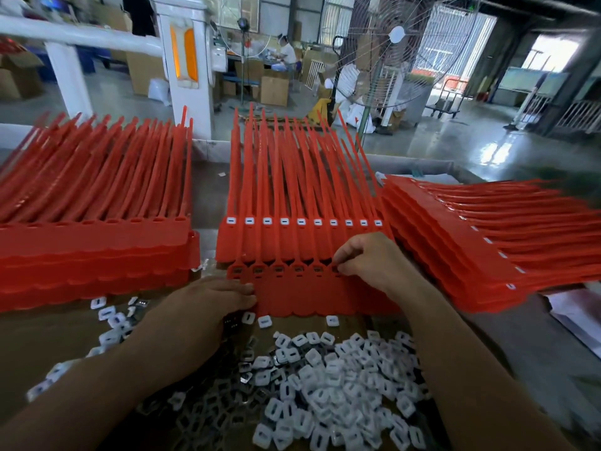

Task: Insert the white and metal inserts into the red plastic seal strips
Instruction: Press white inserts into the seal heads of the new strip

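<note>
A red seal strip sheet [312,294] lies nearest me, on top of the middle stack [292,203]. Several of its sockets along the top edge hold dark metal inserts. Behind it a row of sockets [302,222] carries white inserts. My left hand [211,307] lies flat, fingers pressing the sheet's left edge. My right hand [364,255] has its fingertips curled at a socket near the sheet's right end, pinching something small that I cannot make out. A heap of loose white and metal inserts [325,385] covers the table in front of me.
A stack of red strips with empty sockets [94,229] stands at the left. Another stack with white inserts [481,236] lies fanned at the right. White paper [579,317] lies at the far right. A large fan [396,50] stands behind the table.
</note>
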A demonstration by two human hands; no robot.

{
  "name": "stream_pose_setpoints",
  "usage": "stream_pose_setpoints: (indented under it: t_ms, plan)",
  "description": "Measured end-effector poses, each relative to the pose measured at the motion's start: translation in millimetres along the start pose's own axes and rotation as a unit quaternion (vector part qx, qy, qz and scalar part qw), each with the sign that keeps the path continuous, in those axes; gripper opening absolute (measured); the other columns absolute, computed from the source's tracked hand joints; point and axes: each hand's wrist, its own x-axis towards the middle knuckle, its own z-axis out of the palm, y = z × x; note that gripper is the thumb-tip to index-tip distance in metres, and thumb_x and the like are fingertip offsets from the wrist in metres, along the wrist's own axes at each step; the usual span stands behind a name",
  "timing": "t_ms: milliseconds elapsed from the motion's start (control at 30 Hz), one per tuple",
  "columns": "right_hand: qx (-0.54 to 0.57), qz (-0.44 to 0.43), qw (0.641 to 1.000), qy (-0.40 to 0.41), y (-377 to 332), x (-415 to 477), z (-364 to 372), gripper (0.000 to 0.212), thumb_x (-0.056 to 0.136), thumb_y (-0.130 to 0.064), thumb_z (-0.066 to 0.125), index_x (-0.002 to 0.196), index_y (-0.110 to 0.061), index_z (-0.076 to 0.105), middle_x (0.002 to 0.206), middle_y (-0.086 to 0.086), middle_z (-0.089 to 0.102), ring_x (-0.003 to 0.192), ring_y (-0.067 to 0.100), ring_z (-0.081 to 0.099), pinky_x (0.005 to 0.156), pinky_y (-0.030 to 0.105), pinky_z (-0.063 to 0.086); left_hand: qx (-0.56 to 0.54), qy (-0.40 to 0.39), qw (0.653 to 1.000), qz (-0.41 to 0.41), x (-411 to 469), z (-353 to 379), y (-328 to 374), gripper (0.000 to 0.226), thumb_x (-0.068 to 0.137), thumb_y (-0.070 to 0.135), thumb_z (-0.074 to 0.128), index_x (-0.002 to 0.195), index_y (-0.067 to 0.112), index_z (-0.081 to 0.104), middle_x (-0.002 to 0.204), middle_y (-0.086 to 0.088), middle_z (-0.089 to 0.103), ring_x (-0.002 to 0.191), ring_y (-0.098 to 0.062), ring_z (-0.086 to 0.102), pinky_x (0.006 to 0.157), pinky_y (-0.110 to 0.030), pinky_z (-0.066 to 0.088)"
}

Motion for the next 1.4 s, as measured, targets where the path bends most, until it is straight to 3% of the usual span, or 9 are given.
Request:
stream_pose_setpoints:
  t_ms: [100,233,433,567,667,800,900,1167,1400]
  plan:
    - [0.009,-0.003,1.000,0.008,-0.4,0.6,-0.4,0.024,0.075,-0.002,0.068,0.068,-0.025,0.065,0.070,-0.010,0.061,0.069,-0.001,0.053,0.057,0.010,0.037,-0.001,0.003,1.000,-0.004,1.0,-1.0,2.7,0.061,0.070,-0.012,0.052,0.115,0.027,0.061,0.123,0.020,0.047,0.111,0.010,0.031,0.095,-0.001,0.012]
    - [-0.006,-0.009,1.000,0.015,0.3,1.0,0.1,0.024,0.074,-0.002,0.069,0.067,-0.025,0.065,0.068,-0.011,0.059,0.068,0.000,0.053,0.058,0.012,0.036,0.028,-0.012,1.000,-0.002,0.9,-2.4,6.7,0.059,0.053,-0.022,0.061,0.099,0.015,0.071,0.109,0.000,0.066,0.104,-0.014,0.059,0.097,-0.028,0.030]
    - [-0.011,-0.063,0.997,0.036,-16.4,-5.8,-5.6,0.011,0.077,-0.008,0.069,0.076,-0.019,0.067,0.067,-0.014,0.058,0.063,-0.003,0.053,0.057,0.001,0.038,0.001,0.015,1.000,-0.012,1.8,-1.4,5.4,0.062,0.064,-0.019,0.050,0.109,0.020,0.066,0.122,0.005,0.059,0.115,-0.004,0.046,0.101,-0.018,0.023]
    - [0.052,-0.157,0.983,-0.085,-50.2,-28.5,-10.9,0.014,0.080,-0.016,0.069,0.073,-0.029,0.068,0.066,-0.023,0.064,0.067,-0.012,0.057,0.061,0.000,0.040,-0.002,0.017,1.000,-0.012,1.8,-0.9,3.6,0.062,0.071,-0.014,0.048,0.115,0.027,0.062,0.128,0.013,0.052,0.115,0.007,0.035,0.102,-0.012,0.021]
    - [-0.026,-0.234,0.951,-0.200,-72.5,-46.6,-4.4,0.007,0.080,-0.021,0.069,0.083,-0.027,0.071,0.067,-0.026,0.062,0.069,-0.018,0.053,0.064,-0.002,0.035,-0.003,0.016,1.000,-0.007,2.7,-1.8,5.0,0.057,0.073,-0.009,0.049,0.113,0.029,0.063,0.127,0.015,0.053,0.118,0.001,0.043,0.098,-0.011,0.025]
    - [-0.123,-0.288,0.907,-0.282,-86.5,-60.5,23.0,0.022,0.080,-0.022,0.069,0.101,-0.020,0.070,0.098,-0.014,0.066,0.067,-0.015,0.048,0.069,-0.001,0.035,-0.027,-0.017,0.999,0.018,1.6,-8.4,10.8,0.032,0.068,0.010,0.054,0.090,0.022,0.074,0.107,0.005,0.067,0.095,0.010,0.047,0.080,-0.001,0.032]
    - [-0.171,-0.324,0.880,-0.301,-88.9,-66.2,41.5,0.033,0.079,-0.025,0.070,0.111,-0.018,0.064,0.112,-0.007,0.058,0.072,-0.007,0.040,0.068,0.004,0.033,-0.025,-0.001,1.000,0.010,1.9,-7.5,9.6,0.025,0.078,0.013,0.059,0.099,0.023,0.071,0.116,0.009,0.061,0.101,0.014,0.039,0.083,0.005,0.022]
    - [-0.179,-0.304,0.879,-0.320,-93.0,-71.2,49.8,0.014,0.085,-0.014,0.063,0.099,-0.010,0.065,0.107,-0.001,0.061,0.099,0.013,0.052,0.084,0.027,0.042,-0.030,-0.004,0.999,0.012,1.3,-7.2,8.7,0.032,0.081,0.010,0.060,0.107,0.027,0.066,0.121,0.015,0.055,0.106,0.011,0.036,0.082,0.009,0.017]
    - [-0.118,-0.266,0.899,-0.328,-94.7,-70.1,43.3,0.004,0.089,-0.009,0.056,0.091,-0.012,0.057,0.083,-0.010,0.049,0.067,0.001,0.045,0.063,0.006,0.037,-0.021,-0.003,1.000,0.014,0.1,-7.3,7.3,0.027,0.070,0.011,0.065,0.095,0.017,0.072,0.107,0.003,0.067,0.099,0.003,0.049,0.083,0.000,0.031]
